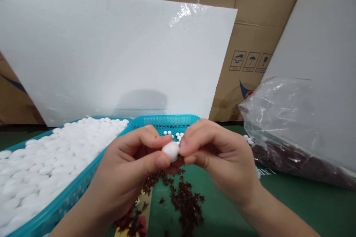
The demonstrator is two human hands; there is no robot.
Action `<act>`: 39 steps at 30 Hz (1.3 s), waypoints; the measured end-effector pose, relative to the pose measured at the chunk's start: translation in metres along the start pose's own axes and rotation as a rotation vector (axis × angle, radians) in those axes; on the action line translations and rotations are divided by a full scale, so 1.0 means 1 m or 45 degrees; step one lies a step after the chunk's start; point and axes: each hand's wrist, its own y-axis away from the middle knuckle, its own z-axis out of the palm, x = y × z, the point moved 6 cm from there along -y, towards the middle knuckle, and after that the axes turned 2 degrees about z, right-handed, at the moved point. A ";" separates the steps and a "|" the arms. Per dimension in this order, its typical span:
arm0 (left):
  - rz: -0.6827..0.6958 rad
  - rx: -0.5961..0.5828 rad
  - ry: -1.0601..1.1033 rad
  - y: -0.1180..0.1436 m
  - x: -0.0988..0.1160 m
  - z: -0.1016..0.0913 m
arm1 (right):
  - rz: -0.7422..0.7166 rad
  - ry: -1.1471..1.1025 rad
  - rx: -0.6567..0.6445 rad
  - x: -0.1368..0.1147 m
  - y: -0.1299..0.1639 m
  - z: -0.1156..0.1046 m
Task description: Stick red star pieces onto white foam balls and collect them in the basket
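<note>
Head view of two bare hands meeting over a green table top (306,207). The left hand (125,172) pinches a small white ball (170,151) between thumb and forefinger, its fingers closed on the ball's left side. The right hand (219,155) meets it from the other side, fingertips closed against the ball's right edge, where a small dark piece (180,156) shows just below the thumb; whether this piece is pressed into the ball cannot be told. The ball thus sits between the two grips, above the table and in front of the baskets. Beneath the hands lies a scatter of dark red star-shaped pieces (185,200). To the left stands a blue basket (69,196) heaped with white balls. Behind the hands a second blue basket (167,120) holds a few smaller white beads (174,134). At right a clear plastic bag (289,118) contains more dark red pieces. A white foam board (111,52) leans against cardboard boxes (250,26) behind.
</note>
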 end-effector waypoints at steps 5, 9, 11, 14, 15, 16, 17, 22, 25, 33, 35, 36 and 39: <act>-0.048 0.014 0.016 0.001 -0.004 0.000 | -0.081 0.077 -0.017 0.000 0.000 0.000; -0.026 0.003 0.014 0.000 -0.005 0.000 | -0.096 0.060 -0.021 0.002 0.001 0.000; 0.003 -0.014 -0.019 0.001 -0.003 0.001 | -0.094 0.038 -0.029 0.002 0.002 0.000; 0.074 -0.020 -0.123 0.001 0.003 0.000 | -0.098 0.007 -0.046 0.001 0.003 0.001; 0.099 -0.012 -0.168 0.001 0.005 0.000 | -0.099 0.000 -0.047 0.001 0.003 0.001; 0.118 -0.005 -0.213 0.001 0.006 0.000 | -0.100 -0.007 -0.045 0.001 0.003 0.001; 0.138 -0.006 -0.248 0.001 0.008 0.000 | -0.100 -0.012 -0.040 0.002 0.003 0.000; 0.175 0.007 -0.344 0.002 0.010 0.002 | -0.086 -0.022 -0.038 0.004 0.002 0.001; 0.196 0.007 -0.388 0.003 0.011 0.001 | -0.102 -0.023 -0.033 0.003 0.004 0.001; 0.223 0.014 -0.420 0.001 0.015 0.002 | -0.127 -0.034 -0.020 0.003 0.008 0.001; 0.248 0.010 -0.443 0.002 0.015 0.003 | -0.117 -0.057 -0.029 0.003 0.008 0.001; 0.259 0.003 -0.457 0.003 0.015 0.003 | -0.116 -0.062 -0.032 0.003 0.007 0.002; 0.304 -0.006 -0.515 0.005 0.016 0.001 | -0.133 -0.039 -0.033 0.002 0.007 0.002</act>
